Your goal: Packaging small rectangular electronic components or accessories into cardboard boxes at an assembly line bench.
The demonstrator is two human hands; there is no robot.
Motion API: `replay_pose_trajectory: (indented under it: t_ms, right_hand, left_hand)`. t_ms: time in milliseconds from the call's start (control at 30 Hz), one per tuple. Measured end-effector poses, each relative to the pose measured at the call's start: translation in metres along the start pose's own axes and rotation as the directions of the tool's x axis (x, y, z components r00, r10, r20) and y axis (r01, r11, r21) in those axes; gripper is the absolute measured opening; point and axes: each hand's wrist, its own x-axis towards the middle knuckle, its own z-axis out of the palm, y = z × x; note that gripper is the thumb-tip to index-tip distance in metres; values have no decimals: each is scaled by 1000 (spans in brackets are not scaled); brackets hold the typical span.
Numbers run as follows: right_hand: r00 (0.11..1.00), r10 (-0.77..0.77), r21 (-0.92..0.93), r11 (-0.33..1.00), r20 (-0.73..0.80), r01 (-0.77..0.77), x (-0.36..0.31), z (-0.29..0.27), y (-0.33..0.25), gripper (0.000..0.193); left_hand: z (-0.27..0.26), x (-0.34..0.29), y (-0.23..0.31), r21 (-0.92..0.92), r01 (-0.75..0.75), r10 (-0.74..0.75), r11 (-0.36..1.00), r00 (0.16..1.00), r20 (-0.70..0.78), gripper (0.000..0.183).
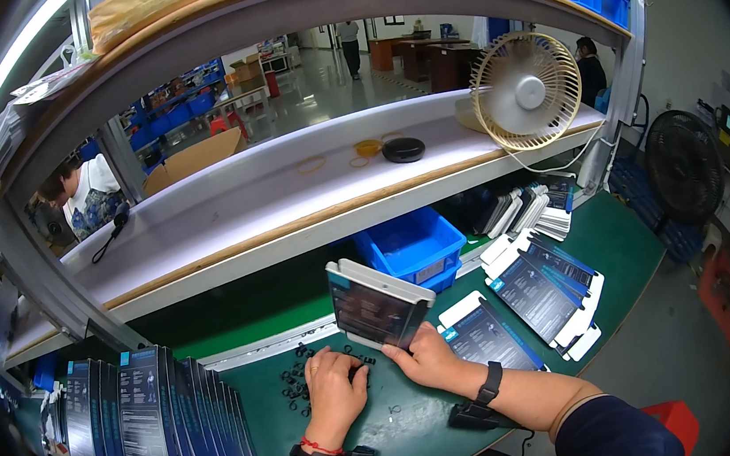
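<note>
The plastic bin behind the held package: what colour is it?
Blue. The bin shows clearly in the head view.

Bare green mat (403,420) at lower centre — passable. Left blocked by upright box row (159,423); right by flat card stacks (545,289); blue bin (411,245) behind — obstructs.

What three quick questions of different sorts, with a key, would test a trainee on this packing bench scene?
1. True or false: the right hand holds a dark flat package tilted up off the green mat.
2. Which lies under the left hand? A) yellow rubber bands B) small black rings C) a fan
3. Fill in: a row of boxed packages stands on the person's ____ side.

Key: 1 true; 2 B; 3 left.
</note>
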Motion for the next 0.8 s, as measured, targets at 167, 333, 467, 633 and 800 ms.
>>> replay_pose_trajectory:
  t_ms: [167,333,467,633,800]
  right_hand:
    - [996,46,-170,985,71,-33,-2,-2,-4,20]
    - [1000,20,-121,992,23,-17,0,-3,-3,20]
    - [996,50,-178,983,68,-37,0,-4,-6,21]
    - [997,58,-135,990,52,-50,3,-5,-7,23]
    - [989,81,-192,980,123,-57,-3,-2,1,18]
  left_hand:
    - [-2,3,1,-40,24,-26,999,997,-70,10]
    - [-4,4,2,-75,75,-80,994,994,-70,10]
    - [-2,5,1,-87,57,-66,995,992,-107,13]
    - [-3,2,-4,-49,27,-28,998,999,-35,12]
    - [-2,-1,-4,6,-13,14,1000,999,-52,12]
